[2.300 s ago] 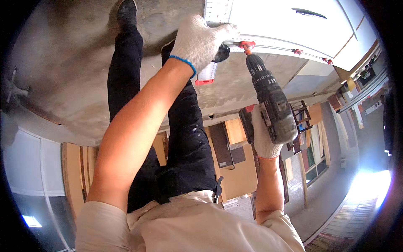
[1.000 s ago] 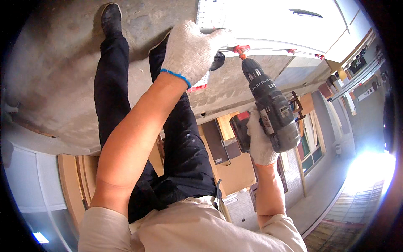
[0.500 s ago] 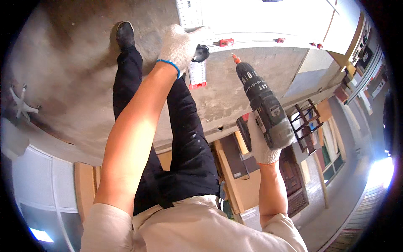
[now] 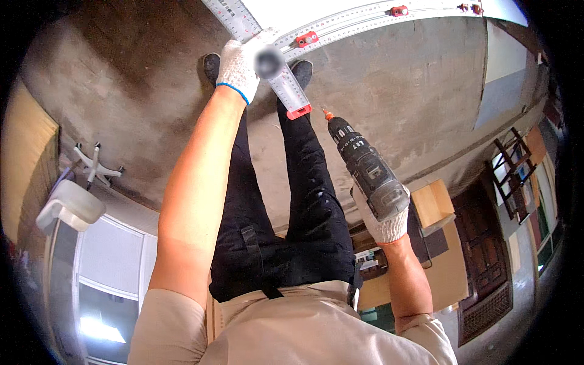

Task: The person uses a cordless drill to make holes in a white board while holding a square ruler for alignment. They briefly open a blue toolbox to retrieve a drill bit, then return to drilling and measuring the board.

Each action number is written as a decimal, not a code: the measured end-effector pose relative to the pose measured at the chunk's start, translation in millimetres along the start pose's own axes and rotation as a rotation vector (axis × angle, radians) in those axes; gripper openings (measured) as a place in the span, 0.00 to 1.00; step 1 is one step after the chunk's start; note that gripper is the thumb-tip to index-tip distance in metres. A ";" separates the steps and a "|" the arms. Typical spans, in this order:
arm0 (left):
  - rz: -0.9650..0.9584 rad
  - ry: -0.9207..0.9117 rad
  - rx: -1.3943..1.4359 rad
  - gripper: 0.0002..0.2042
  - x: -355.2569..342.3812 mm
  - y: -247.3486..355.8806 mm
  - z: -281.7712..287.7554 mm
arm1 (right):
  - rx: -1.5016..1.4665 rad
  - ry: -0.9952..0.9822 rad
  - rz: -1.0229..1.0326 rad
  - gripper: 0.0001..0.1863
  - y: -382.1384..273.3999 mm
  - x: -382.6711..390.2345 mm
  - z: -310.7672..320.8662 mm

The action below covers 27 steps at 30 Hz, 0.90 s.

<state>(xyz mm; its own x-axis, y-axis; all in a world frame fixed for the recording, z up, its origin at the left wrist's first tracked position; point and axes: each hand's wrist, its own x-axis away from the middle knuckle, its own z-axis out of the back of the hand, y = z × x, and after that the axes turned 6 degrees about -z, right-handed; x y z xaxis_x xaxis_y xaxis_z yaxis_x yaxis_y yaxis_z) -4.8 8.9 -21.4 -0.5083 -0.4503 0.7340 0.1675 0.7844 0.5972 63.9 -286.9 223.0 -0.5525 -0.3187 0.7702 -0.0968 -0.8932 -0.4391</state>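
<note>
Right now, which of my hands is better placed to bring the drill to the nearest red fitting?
Right, I'd judge: your right hand grips the drill, its bit angled up toward the rulers. Your left hand is occupied where they cross.

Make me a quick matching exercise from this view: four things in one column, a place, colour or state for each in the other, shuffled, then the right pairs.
Column one
1. Power drill
2. Left hand
3. Ruler end cap
4. Right hand

Column two
A. Red
B. Gloved, with orange edging at the wrist
C. Gripped, its tip pointing away from the person's body
D. Gloved, with blue edging at the wrist

Right pairs: 1-C, 2-D, 3-A, 4-B
</note>
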 end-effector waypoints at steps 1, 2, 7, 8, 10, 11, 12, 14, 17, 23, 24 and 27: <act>-0.232 -0.060 -0.389 0.20 -0.5 0.1 4.5 | 0.037 0.011 0.068 0.24 4.8 0.3 -0.6; -0.491 -0.147 -0.773 0.22 -1.7 -0.2 9.2 | -0.002 0.012 0.053 0.25 10.4 0.2 -2.2; -0.545 -0.245 -0.820 0.30 -8.0 -13.0 25.0 | -0.053 0.023 0.007 0.24 30.3 -0.5 -3.5; -0.489 -0.241 -0.704 0.30 -9.8 -15.2 26.1 | -0.073 0.024 -0.004 0.24 33.3 0.2 -3.2; -0.494 -0.258 -0.731 0.30 -13.6 -17.9 27.9 | -0.111 0.025 -0.025 0.23 39.7 0.1 -1.8; -0.486 -0.261 -0.725 0.30 -14.7 -18.2 28.5 | -0.022 0.032 0.039 0.23 42.8 0.9 0.4; -0.460 -0.254 -0.681 0.30 -16.7 -18.3 27.6 | -0.002 0.033 0.051 0.23 45.6 1.0 0.7; -0.305 -0.187 -0.537 0.28 -17.5 -17.0 26.1 | 0.058 0.038 0.076 0.23 50.2 2.3 2.6; -0.144 -0.111 -0.415 0.20 -15.1 -15.1 21.6 | -0.017 0.011 -0.044 0.23 53.8 7.4 4.2; 0.046 -0.025 -0.331 0.18 -11.7 -6.3 17.8 | -0.049 0.016 -0.094 0.23 51.9 15.6 3.2; 0.104 0.004 -0.265 0.19 -12.5 -5.5 18.2 | -0.038 0.009 -0.110 0.23 52.0 15.7 3.6; -0.089 -0.185 -0.520 0.22 -12.5 -4.9 22.0 | -0.013 0.040 -0.030 0.24 52.0 15.8 5.6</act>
<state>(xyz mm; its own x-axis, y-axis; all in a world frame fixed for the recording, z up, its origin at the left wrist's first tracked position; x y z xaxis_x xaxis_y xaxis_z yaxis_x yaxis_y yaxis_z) -17.9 20.1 -40.5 -0.6716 -0.3858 0.6326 0.4883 0.4117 0.7695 54.8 -340.1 214.9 -0.5821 -0.2783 0.7640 -0.1246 -0.8980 -0.4220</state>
